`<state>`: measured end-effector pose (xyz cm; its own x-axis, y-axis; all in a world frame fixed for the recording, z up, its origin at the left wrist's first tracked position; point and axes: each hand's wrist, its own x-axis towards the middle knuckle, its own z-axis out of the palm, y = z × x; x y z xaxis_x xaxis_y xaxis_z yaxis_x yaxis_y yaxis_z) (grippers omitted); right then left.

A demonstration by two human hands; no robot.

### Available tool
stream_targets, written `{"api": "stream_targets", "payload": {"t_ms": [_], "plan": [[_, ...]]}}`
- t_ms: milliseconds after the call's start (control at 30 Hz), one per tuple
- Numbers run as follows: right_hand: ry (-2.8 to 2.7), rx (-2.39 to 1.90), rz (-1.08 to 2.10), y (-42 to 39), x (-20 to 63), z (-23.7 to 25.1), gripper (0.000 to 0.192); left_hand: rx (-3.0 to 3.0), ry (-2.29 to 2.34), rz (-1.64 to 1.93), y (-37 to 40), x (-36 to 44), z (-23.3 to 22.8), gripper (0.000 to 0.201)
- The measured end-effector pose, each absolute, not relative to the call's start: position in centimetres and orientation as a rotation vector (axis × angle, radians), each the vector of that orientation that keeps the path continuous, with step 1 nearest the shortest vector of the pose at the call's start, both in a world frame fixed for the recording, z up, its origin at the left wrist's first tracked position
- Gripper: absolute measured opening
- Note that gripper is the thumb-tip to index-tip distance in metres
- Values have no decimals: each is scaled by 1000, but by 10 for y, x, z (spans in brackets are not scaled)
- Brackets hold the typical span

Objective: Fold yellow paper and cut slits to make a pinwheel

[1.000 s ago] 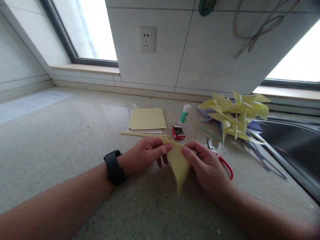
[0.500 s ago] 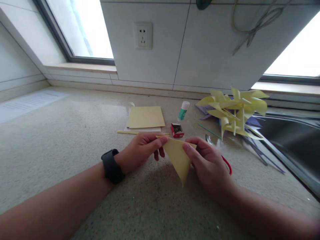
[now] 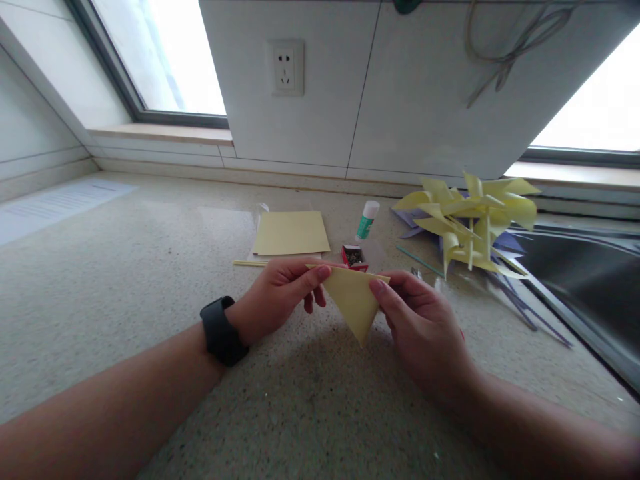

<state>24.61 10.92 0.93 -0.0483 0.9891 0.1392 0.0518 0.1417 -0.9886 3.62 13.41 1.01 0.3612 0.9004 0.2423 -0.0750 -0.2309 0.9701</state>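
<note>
Loads of room on the left: the worktop (image 3: 150, 240) runs open from the left hand (image 3: 280, 293) out to a flat printed sheet (image 3: 65, 201). Below the folded yellow paper (image 3: 353, 300), another open pocket! Dead ahead, though, it's crowded: thin sticks (image 3: 247, 263) and a paper stack (image 3: 291, 233) beyond the left hand, the red box (image 3: 346, 256) just past the folded paper, the glue stick (image 3: 368, 220) behind that. One slim gap splits stack from glue stick, then the wall (image 3: 320, 120) shuts everything off. Past the right hand (image 3: 425, 320), bulky pinwheels (image 3: 480, 203) block the way, beside the sink (image 3: 590, 287).
</note>
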Motion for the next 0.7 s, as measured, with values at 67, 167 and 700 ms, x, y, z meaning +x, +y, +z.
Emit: {"api": "stream_targets", "payload": {"t_ms": [67, 167, 700], "plan": [[-1367, -1162, 1083, 109, 246, 10, 24, 1509, 786, 1105, 134, 36, 10, 31], [-1390, -1192, 1055, 109, 247, 9, 26, 1496, 801, 1098, 134, 36, 10, 34], [-1399, -1205, 1062, 111, 247, 8, 27, 1448, 780, 1068, 135, 37, 10, 40]]}}
